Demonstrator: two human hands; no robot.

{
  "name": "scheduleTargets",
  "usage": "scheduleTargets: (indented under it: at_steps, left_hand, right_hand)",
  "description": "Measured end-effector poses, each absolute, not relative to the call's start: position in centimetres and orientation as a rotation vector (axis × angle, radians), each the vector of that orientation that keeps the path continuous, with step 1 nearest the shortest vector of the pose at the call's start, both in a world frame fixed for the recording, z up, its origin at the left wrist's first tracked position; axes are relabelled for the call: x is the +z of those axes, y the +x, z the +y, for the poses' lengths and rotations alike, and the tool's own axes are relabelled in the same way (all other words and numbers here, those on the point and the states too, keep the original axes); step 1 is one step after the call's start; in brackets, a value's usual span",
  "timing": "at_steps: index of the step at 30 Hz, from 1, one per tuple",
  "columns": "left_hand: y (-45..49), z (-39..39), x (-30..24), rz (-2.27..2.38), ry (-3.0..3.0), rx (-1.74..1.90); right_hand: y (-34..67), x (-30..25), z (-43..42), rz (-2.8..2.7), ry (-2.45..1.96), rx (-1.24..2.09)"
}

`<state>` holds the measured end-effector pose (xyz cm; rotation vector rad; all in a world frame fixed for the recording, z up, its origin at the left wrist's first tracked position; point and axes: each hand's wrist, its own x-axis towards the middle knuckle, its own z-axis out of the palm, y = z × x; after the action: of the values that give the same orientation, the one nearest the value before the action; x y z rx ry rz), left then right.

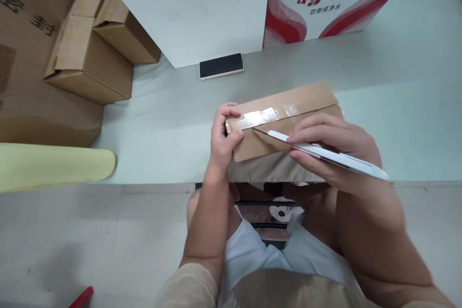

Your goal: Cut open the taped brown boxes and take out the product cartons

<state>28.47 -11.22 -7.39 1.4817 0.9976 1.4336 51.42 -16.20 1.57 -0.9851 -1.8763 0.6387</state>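
A small brown cardboard box with shiny clear tape along its top seam sits at the front edge of the table. My left hand grips its left end, thumb on the near side and fingers over the far side. In my right hand is a white utility knife, held like a pen. Its thin dark blade points left and its tip meets the seam close to my left thumb. My right hand hovers over the right part of the box and hides some of it.
Behind the box, a phone lies against a large white box. A red and white carton stands at the back right. Brown cardboard boxes fill the left. A pale yellow padded object juts in at the table's left edge.
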Motion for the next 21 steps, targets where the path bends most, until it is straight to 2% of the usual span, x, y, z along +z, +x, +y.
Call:
scheduleTargets:
  at_steps: [7,13,21]
  left_hand:
    - [28.6,-11.3,-7.2,0.996,1.363,1.422]
    - [28.8,-11.2,-7.2,0.986,1.329,1.425]
    - [28.2,-11.0,-7.4,1.033,1.447,1.374]
  right_hand:
    - [52.0,0.9,-16.7,-1.906,-0.888,0.78]
    - [51.6,1.6,-16.6,-1.979,-0.904,0.738]
    - [51.3,1.9,-17.6,-1.662,-1.087,0.773]
